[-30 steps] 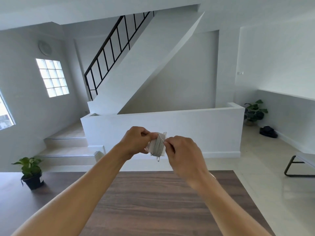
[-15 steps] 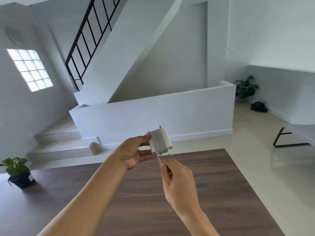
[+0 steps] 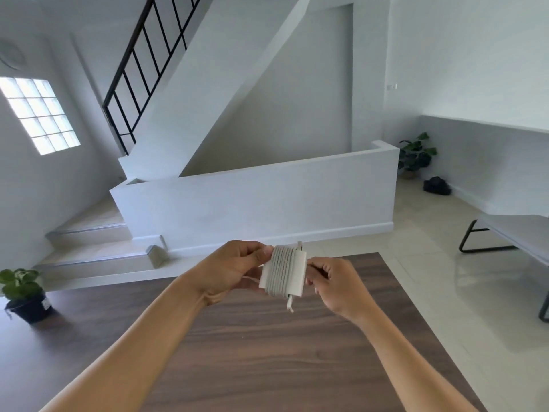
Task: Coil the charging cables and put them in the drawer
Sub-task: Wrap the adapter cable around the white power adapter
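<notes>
Raised from below, the right hand [image 3: 335,286] is now closed on the right edge of the wound charging cable [image 3: 282,270], gripped opposite by the left hand [image 3: 234,267] over the table [image 3: 267,352]; coiling is judged nearly done, the drawer unseen.

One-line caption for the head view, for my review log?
Above the wooden table, the left hand and right hand hold a cable-wrapped white charger.

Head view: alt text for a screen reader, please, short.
Two bare hands hold a white charger with its cable wound round it, left hand on its left side, right hand at its right edge, above a wooden table. The connector end hangs loose below; a white staircase is behind.
</notes>
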`<action>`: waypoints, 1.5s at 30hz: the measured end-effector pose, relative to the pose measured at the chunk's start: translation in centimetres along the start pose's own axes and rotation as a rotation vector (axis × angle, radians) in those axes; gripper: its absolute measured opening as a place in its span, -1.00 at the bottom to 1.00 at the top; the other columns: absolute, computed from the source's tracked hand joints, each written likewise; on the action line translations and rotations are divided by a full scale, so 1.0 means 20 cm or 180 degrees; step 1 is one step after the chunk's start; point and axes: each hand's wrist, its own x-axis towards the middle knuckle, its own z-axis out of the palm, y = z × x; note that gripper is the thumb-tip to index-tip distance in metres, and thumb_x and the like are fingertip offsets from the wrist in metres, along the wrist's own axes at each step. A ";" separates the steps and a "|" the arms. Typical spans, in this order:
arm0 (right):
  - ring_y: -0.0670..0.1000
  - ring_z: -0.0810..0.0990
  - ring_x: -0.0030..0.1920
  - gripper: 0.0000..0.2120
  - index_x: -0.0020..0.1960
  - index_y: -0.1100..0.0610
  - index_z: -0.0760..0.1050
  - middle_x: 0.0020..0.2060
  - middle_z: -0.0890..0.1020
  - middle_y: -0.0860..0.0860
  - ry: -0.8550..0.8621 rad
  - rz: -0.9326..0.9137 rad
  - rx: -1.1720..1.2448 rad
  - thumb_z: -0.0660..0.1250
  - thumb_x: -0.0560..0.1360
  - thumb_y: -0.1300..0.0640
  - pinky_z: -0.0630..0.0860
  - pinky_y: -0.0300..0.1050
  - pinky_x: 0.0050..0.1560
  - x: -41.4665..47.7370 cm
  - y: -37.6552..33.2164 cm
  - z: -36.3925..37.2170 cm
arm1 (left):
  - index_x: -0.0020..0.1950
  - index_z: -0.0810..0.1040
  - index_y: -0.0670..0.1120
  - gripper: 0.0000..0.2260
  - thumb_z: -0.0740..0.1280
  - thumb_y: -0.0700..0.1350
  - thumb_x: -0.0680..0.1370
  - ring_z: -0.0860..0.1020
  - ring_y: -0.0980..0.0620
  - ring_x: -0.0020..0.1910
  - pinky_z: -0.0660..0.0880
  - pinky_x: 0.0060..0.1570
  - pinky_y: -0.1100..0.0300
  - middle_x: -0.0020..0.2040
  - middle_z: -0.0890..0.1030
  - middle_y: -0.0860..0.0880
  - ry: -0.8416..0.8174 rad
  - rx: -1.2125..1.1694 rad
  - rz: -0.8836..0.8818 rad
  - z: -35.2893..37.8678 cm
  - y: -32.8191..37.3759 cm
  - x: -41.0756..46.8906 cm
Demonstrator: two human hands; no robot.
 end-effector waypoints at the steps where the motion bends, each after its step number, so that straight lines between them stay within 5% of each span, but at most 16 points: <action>1: -0.18 0.44 -0.48 -0.76 -0.23 -0.09 0.58 -0.44 0.59 -0.16 -0.0103 0.0027 -0.0043 0.28 0.57 0.10 0.40 -0.33 -0.41 0.02 -0.01 -0.03 | 0.15 0.61 -0.22 -0.62 0.30 0.02 0.49 0.66 0.02 -0.13 0.59 -0.19 0.20 -0.11 0.68 -0.07 -0.0041 0.0234 0.0013 -0.01 -0.01 -0.01; 7: -0.18 0.52 -0.44 -0.83 -0.16 0.00 0.67 -0.38 0.64 -0.10 -0.0569 -0.0015 -0.0360 0.33 0.54 0.07 0.51 -0.22 -0.31 0.03 -0.08 -0.03 | 0.12 0.62 -0.07 -0.77 0.36 0.03 0.57 0.65 0.14 -0.09 0.54 -0.14 0.27 -0.06 0.69 0.03 -0.0315 0.1707 -0.0076 0.03 -0.06 -0.06; 11: -0.20 0.47 -0.50 -0.82 -0.16 0.04 0.67 -0.36 0.66 -0.06 -0.0415 0.0146 -0.0536 0.32 0.53 0.07 0.41 -0.29 -0.44 -0.03 -0.09 0.00 | 0.08 0.62 -0.01 -0.74 0.35 0.13 0.55 0.58 0.18 -0.10 0.46 -0.13 0.28 -0.06 0.64 0.10 0.0125 0.2526 0.0054 0.07 -0.14 -0.05; 13: -0.21 0.49 -0.51 -0.81 -0.16 0.05 0.66 -0.36 0.66 -0.06 -0.0218 0.0195 -0.0643 0.30 0.54 0.08 0.36 -0.34 -0.48 -0.07 -0.11 0.00 | 0.05 0.63 -0.02 -0.75 0.36 0.13 0.54 0.58 0.16 -0.09 0.48 -0.13 0.27 -0.06 0.64 0.09 0.0389 0.2543 0.0060 0.06 -0.19 -0.05; 17: -0.06 0.59 -0.31 -0.76 -0.16 0.08 0.62 -0.29 0.66 -0.05 0.0064 0.0083 -0.1070 0.24 0.56 0.04 0.52 -0.10 -0.27 -0.18 -0.15 0.10 | -0.04 0.62 -0.01 -0.74 0.36 0.17 0.52 0.58 0.12 -0.08 0.54 -0.06 0.16 -0.10 0.64 0.08 0.0809 0.2621 -0.0003 0.10 -0.27 -0.03; 20: 0.03 0.55 -0.25 -0.72 -0.21 0.07 0.51 -0.24 0.62 -0.03 0.0410 0.0213 -0.1211 0.17 0.58 -0.01 0.39 -0.08 -0.28 -0.25 -0.13 0.21 | -0.10 0.61 -0.05 -0.74 0.36 0.14 0.52 0.58 0.12 -0.13 0.54 -0.11 0.16 -0.15 0.64 0.07 0.1182 0.2416 -0.0025 0.15 -0.30 -0.01; 26: -0.09 0.50 -0.21 -0.77 -0.09 0.02 0.58 -0.20 0.50 -0.14 0.0875 0.0486 -0.0561 0.18 0.60 0.02 0.46 -0.13 -0.20 -0.38 0.00 0.40 | -0.14 0.63 -0.08 -0.76 0.38 0.09 0.51 0.59 0.07 -0.13 0.55 -0.13 0.15 -0.17 0.63 0.06 0.1608 0.1963 -0.0337 0.22 -0.44 0.02; 31: -0.13 0.54 -0.21 -0.86 -0.07 0.04 0.63 -0.24 0.58 -0.13 0.0899 0.0752 0.0161 0.29 0.56 0.15 0.43 -0.35 -0.24 -0.37 0.14 0.49 | -0.09 0.60 -0.22 -0.72 0.36 0.02 0.54 0.61 -0.06 -0.12 0.61 -0.06 -0.01 -0.18 0.61 0.00 0.1697 0.1694 -0.0640 0.26 -0.53 0.05; 36: -0.20 0.60 -0.21 -0.89 -0.08 0.06 0.64 -0.25 0.66 -0.11 0.0901 0.1009 0.0948 0.37 0.50 0.23 0.47 -0.42 -0.22 -0.36 0.19 0.51 | 0.24 0.40 0.12 -0.70 0.34 0.01 0.53 0.61 -0.01 -0.13 0.62 -0.06 0.04 -0.08 0.61 -0.03 0.1575 0.1595 -0.0622 0.25 -0.60 0.08; 40: -0.23 0.61 -0.22 -0.89 -0.04 0.08 0.65 -0.24 0.67 -0.12 0.0804 0.1085 0.0788 0.38 0.49 0.23 0.44 -0.50 -0.23 -0.37 0.25 0.54 | 0.14 0.62 0.14 -0.78 0.29 -0.06 0.56 0.59 0.00 0.01 0.59 0.03 0.06 -0.01 0.62 0.03 0.1367 0.1832 -0.0577 0.26 -0.66 0.09; 45: -0.22 0.62 -0.18 -0.87 -0.01 0.10 0.67 -0.21 0.68 -0.10 0.0683 0.1289 0.0665 0.38 0.49 0.22 0.43 -0.53 -0.21 -0.40 0.35 0.59 | 0.01 0.66 0.16 -0.82 0.29 -0.05 0.56 0.59 0.00 0.07 0.55 0.07 0.13 0.11 0.66 0.02 0.1262 0.1990 -0.0804 0.30 -0.75 0.11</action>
